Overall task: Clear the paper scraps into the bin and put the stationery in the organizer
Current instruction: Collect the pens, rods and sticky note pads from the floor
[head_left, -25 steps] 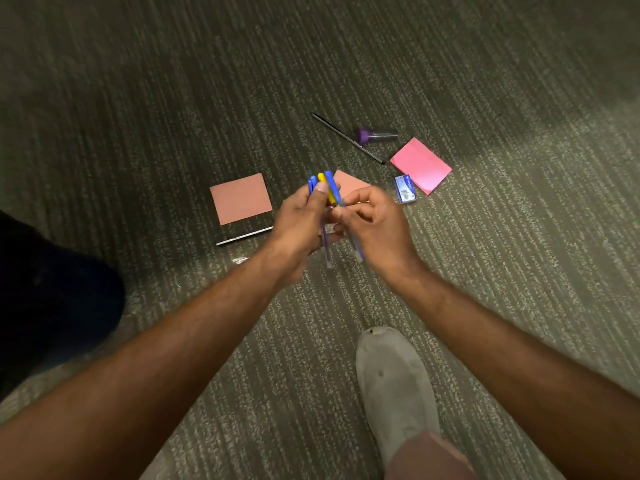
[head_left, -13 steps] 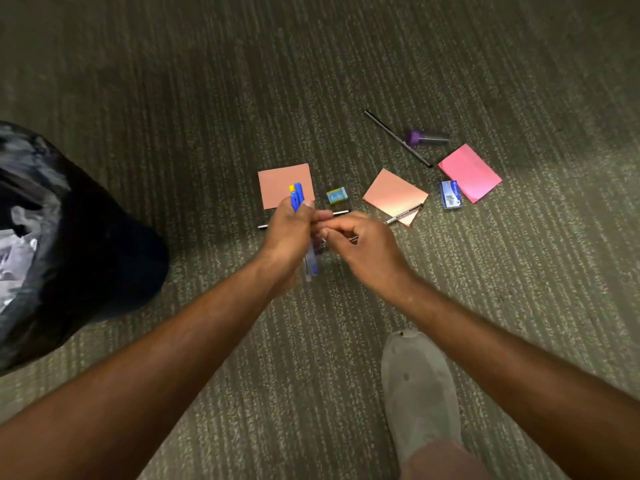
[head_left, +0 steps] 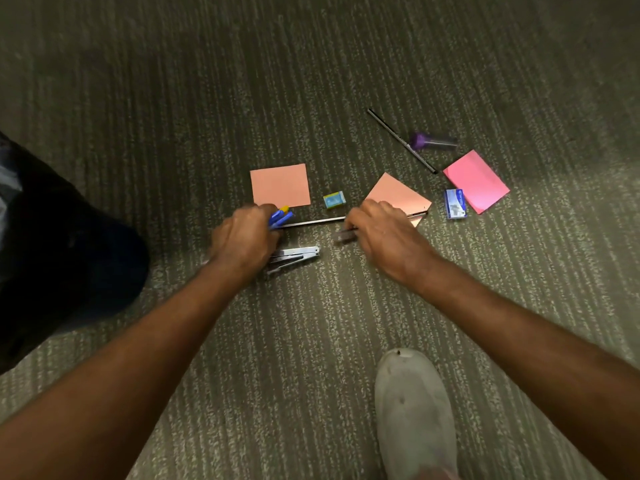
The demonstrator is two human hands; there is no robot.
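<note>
Down at the grey carpet floor (head_left: 311, 81) now, hands parted: left hand (head_left: 242, 237) clamped on blue-and-yellow pens (head_left: 281, 216), right hand (head_left: 381, 233) at three o'clock pinching a thin grey stick (head_left: 343, 236), gathering continuing.

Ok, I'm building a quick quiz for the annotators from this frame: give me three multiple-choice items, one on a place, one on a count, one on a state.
1. Where does the small blue box lie?
A. Beside the bright pink pad
B. Under the white shoe
C. On the stapler

2. How many salmon-coloured paper squares lie on the carpet?
A. One
B. Two
C. Four

3. What is the left hand doing?
A. Lying flat and empty
B. Gripping blue and yellow pens
C. Holding a pink pad

Answers:
1 A: the box sits just left of the pad, at its edge.
2 B: one square lies above the left hand, another partly behind the right hand.
3 B: pen ends stick out of the closed fist.
</note>
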